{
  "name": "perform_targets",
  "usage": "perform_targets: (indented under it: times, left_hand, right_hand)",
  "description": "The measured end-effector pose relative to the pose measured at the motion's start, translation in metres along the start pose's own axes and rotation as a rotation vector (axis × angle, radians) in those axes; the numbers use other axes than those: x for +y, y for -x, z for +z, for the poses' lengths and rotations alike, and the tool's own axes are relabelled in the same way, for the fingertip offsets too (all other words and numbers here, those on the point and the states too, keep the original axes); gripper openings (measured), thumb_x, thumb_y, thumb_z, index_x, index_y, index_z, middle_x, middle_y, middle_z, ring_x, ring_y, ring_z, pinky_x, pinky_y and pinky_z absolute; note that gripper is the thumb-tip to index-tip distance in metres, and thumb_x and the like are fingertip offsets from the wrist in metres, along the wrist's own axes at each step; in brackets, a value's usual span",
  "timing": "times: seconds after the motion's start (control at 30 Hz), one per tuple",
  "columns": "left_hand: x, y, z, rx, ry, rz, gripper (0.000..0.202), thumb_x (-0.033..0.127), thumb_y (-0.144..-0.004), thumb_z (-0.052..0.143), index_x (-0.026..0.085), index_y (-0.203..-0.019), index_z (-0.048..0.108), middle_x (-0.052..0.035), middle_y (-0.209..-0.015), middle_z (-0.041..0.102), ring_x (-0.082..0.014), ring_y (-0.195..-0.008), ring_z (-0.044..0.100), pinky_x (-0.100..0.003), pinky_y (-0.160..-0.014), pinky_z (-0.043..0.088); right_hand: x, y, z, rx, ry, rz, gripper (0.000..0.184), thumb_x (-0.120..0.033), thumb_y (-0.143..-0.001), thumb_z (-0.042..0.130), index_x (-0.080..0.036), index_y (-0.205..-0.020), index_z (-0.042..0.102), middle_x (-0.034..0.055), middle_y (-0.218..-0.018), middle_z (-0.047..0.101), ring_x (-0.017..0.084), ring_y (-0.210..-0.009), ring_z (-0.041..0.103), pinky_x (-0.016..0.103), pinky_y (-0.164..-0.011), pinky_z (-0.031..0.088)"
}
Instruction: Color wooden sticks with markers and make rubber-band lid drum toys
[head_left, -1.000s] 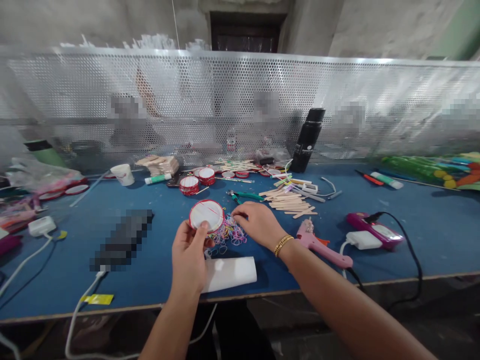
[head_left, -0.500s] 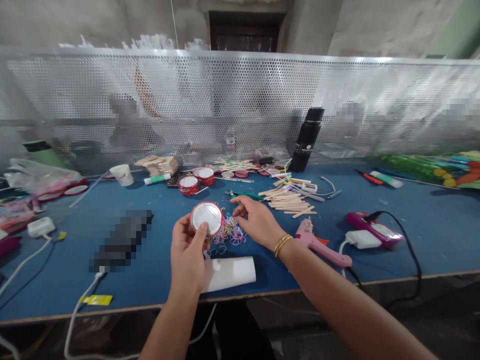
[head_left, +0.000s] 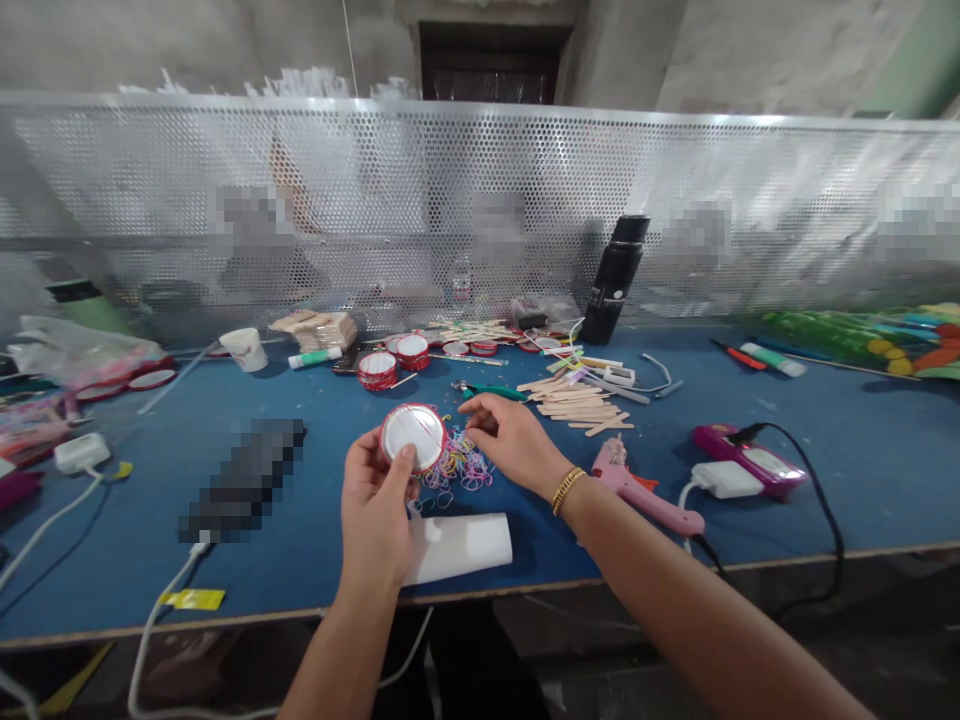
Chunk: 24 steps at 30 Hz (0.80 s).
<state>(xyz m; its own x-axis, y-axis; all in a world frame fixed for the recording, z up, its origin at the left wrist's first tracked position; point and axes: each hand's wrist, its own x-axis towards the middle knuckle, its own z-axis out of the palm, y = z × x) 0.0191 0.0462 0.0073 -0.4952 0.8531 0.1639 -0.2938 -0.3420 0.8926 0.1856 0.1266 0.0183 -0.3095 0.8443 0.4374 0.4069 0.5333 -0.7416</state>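
My left hand (head_left: 379, 510) is closed round a white disc with a red rim (head_left: 412, 437), its thumb pressed on the face. Thin reddish lines cross that face. To its right, my right hand (head_left: 514, 440) hovers beside a pile of small coloured rubber bands (head_left: 469, 465). Its fingers are bent, with a gap between index finger and thumb, and nothing shows in it. A gold bracelet (head_left: 568, 490) circles the right wrist. A white tube-like piece (head_left: 465, 548) lies just below the disc, its left end partly behind my left hand.
Wooden sticks (head_left: 577, 402), green-handled pliers (head_left: 491, 391) and a pink glue gun (head_left: 649, 500) lie to the right. Stacked red-rimmed discs (head_left: 376, 372) and a paper cup (head_left: 244, 350) stand behind. A black bottle (head_left: 616, 280) is near the perforated metal screen (head_left: 360, 200). A cabled phone (head_left: 247, 480) lies left.
My right hand has shifted very slightly to the left. My left hand and the disc look the same.
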Motion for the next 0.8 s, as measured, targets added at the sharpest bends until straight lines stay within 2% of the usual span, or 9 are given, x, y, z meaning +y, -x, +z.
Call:
perform_targets:
  times: [0.1,0.3,0.47,0.67,0.8]
  left_hand:
    - [0.0,0.0001,0.0005,0.006,0.011,-0.002,0.041,0.031,-0.071,0.089,0.021,-0.104,0.067,0.002,-0.089,0.062,-0.0081,-0.066,0.052,-0.017,-0.051,0.042]
    - [-0.0002,0.0008,-0.0005,-0.001,0.001,0.003,0.039,0.031,-0.073,0.088,0.021,-0.104,0.067,0.0016,-0.089,0.063,-0.008,-0.066,0.052,-0.016,-0.051,0.043]
    - [-0.0016,0.0005,-0.0004,-0.004,-0.014,0.017,0.037,0.031,-0.075,0.088,0.022,-0.104,0.068,0.0017,-0.089,0.063,-0.008,-0.067,0.053,-0.015,-0.051,0.043]
    - [-0.0017,-0.0007,-0.0008,-0.009,-0.016,0.016,0.037,0.032,-0.075,0.088,0.022,-0.104,0.067,0.0015,-0.09,0.063,-0.0078,-0.067,0.054,-0.015,-0.052,0.044]
    - [-0.0011,-0.0009,0.0004,0.023,-0.011,0.004,0.041,0.033,-0.072,0.089,0.021,-0.104,0.067,0.0015,-0.09,0.063,-0.0081,-0.067,0.055,-0.015,-0.051,0.045]
  right_hand:
    - [0.0,0.0001,0.0001,-0.005,-0.01,0.003,0.023,-0.006,-0.085,0.065,-0.018,-0.103,0.071,0.003,-0.089,0.073,0.016,-0.084,0.069,0.033,-0.084,0.056]
    - [0.0008,0.0007,0.0012,-0.027,-0.052,0.003,0.04,0.002,-0.084,0.061,-0.018,-0.117,0.069,0.0053,-0.1,0.078,0.016,-0.095,0.074,0.033,-0.092,0.058]
    - [0.0002,0.0002,0.0009,-0.037,-0.04,-0.005,0.035,0.0,-0.086,0.061,-0.018,-0.115,0.07,0.0045,-0.098,0.079,0.016,-0.092,0.075,0.032,-0.09,0.058]
    - [-0.0014,-0.0001,0.0001,-0.039,0.058,-0.002,0.036,-0.001,-0.088,0.061,-0.018,-0.118,0.07,0.004,-0.099,0.079,0.015,-0.092,0.073,0.029,-0.088,0.057]
    - [-0.0039,0.0004,-0.0028,-0.049,0.215,-0.009,0.025,-0.004,-0.088,0.065,-0.018,-0.105,0.075,0.0056,-0.101,0.077,0.018,-0.095,0.069,0.033,-0.092,0.052]
